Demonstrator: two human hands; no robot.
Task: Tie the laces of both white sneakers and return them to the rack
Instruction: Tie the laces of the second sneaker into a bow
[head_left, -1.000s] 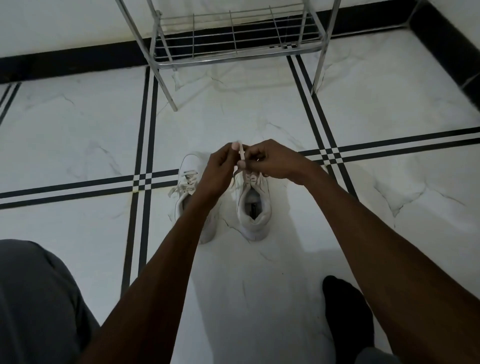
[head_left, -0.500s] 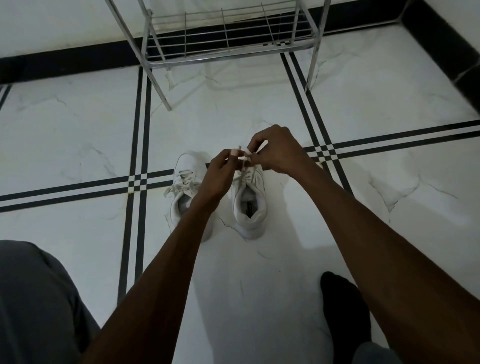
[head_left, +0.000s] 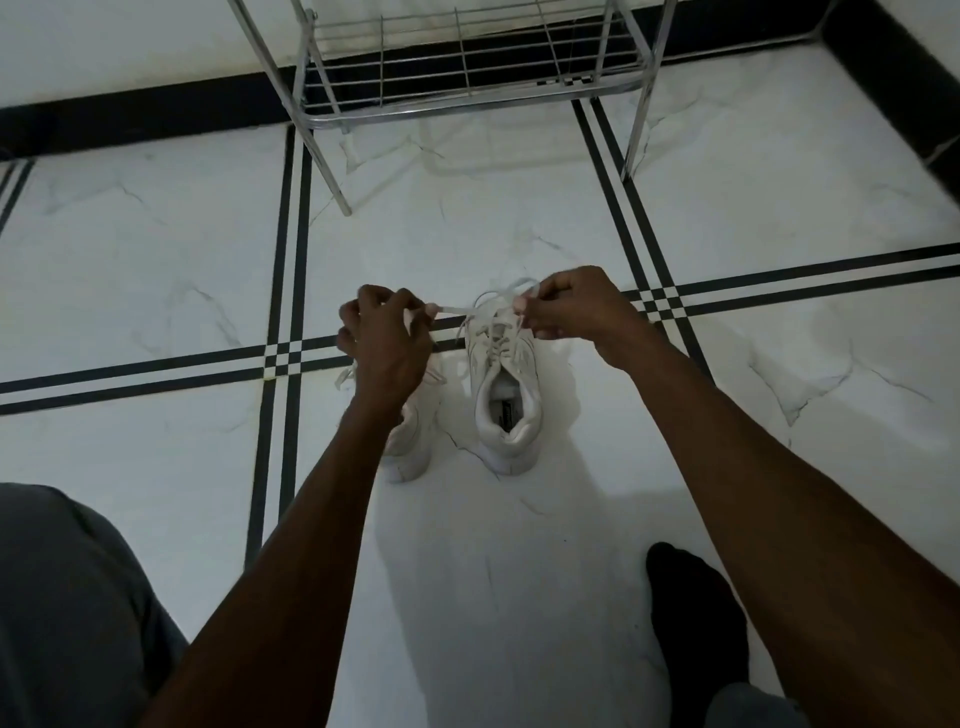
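Two white sneakers stand side by side on the floor, toes pointing away from me. The right sneaker (head_left: 506, 395) is fully visible, its laces (head_left: 491, 317) stretched sideways above the tongue. My left hand (head_left: 384, 345) pinches one lace end out to the left. My right hand (head_left: 569, 309) pinches the other end with a loop, to the right of the toe. The left sneaker (head_left: 413, 447) is mostly hidden under my left wrist; a loose lace of it shows beside the hand. The metal wire rack (head_left: 467, 67) stands beyond the shoes.
White marble floor (head_left: 156, 260) with black inlaid double lines crossing left and right of the shoes. A black skirting runs along the back wall. My grey-clad knee (head_left: 62, 597) is at lower left and a black-socked foot (head_left: 691, 613) at lower right.
My hands, which were close together over the right sneaker, have moved apart, drawing its laces out sideways. The view has tilted so the rack looks nearer.
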